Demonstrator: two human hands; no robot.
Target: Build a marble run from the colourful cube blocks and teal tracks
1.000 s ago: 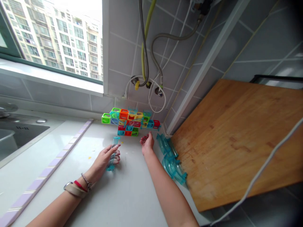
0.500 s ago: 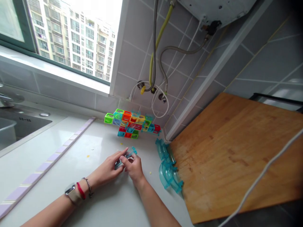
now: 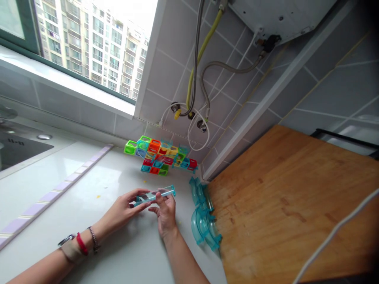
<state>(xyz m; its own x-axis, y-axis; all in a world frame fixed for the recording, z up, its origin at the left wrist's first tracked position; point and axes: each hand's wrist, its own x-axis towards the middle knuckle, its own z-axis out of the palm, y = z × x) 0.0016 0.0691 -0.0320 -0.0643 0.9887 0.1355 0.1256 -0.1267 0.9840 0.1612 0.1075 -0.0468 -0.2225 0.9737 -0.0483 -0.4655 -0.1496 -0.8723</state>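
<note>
Your arms are bare, with no sleeves. On your left wrist you wear a watch with a tan strap, a red band and a thin chain of beads. Your right hand wears nothing

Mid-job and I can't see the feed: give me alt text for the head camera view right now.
Both hands, the left hand and the right hand, hold a straight clear-teal plastic track piece above the white countertop. Behind it stands a stack of colourful translucent plastic cubes against the grey tiled wall. Curved teal track pieces lie beside a wooden cutting board on the right.
</note>
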